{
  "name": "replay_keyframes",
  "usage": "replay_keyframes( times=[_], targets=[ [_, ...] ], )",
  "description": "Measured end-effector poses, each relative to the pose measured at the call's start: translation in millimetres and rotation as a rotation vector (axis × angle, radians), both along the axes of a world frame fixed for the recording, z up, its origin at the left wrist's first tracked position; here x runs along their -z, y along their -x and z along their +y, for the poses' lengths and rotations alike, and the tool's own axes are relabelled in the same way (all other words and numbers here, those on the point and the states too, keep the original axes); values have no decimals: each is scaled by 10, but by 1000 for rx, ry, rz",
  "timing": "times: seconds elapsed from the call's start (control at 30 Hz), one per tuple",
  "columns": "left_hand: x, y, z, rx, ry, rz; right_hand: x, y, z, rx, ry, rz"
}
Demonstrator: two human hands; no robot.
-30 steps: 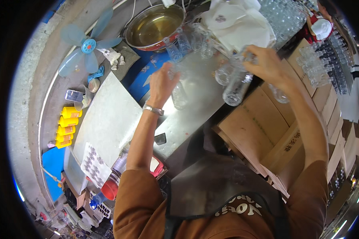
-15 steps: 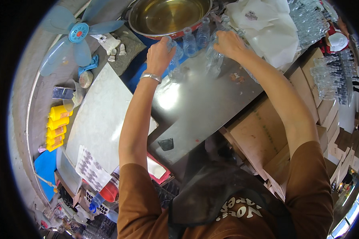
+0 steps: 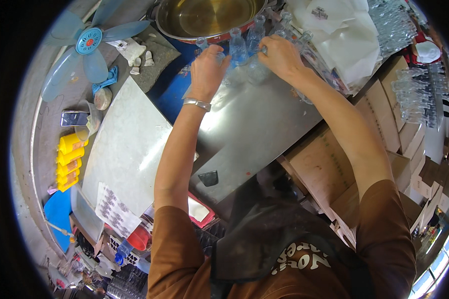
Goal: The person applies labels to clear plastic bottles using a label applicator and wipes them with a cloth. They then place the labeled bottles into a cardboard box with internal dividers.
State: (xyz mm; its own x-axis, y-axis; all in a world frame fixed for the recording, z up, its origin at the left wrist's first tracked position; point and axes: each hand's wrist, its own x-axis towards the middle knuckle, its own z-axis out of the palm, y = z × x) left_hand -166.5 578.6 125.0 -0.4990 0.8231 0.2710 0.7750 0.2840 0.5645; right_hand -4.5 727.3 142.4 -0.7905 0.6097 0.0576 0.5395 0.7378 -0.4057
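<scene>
My left hand [image 3: 208, 74], with a silver bracelet at the wrist, is closed round the top of a clear glass bottle [image 3: 220, 59]. Most of that bottle is hidden behind the fingers. To its right, my right hand [image 3: 283, 59] pinches the neck of another clear glass bottle [image 3: 257, 73], whose body hangs tilted over the metal table [image 3: 264, 127]. Between and beyond the hands, several similar bottles stand upright, among them one glass bottle [image 3: 238, 49] on the blue surface. Just behind them sits a wide round pan [image 3: 219, 39] of yellowish liquid.
A blue-bladed fan [image 3: 89, 41] is at the far left, above several yellow bottles [image 3: 71, 157] and a phone [image 3: 75, 118]. White paper sheets [image 3: 341, 45] and many glass bottles [image 3: 391, 27] lie to the far right. Cardboard boxes [image 3: 329, 164] line the table's right side.
My left hand has moved right and slightly nearer, and the right hand a little left. The bottles they hold have moved with them and are closer together.
</scene>
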Motion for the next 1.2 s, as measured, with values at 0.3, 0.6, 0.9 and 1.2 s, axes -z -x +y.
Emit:
replay_keyframes(
  times=[0.3,0.6,0.9,1.2],
  targets=[
    [284,-238,155,-41,-276,-55,98,75,-59,78,-15,245],
    [416,176,-70,-439,-515,-303,454,-437,331,291,105,651],
    [725,591,147,-528,-580,-200,554,-427,320,263,74,630],
    [734,636,40,-545,-518,-114,-41,-1006,196,211,-91,634]
  ],
)
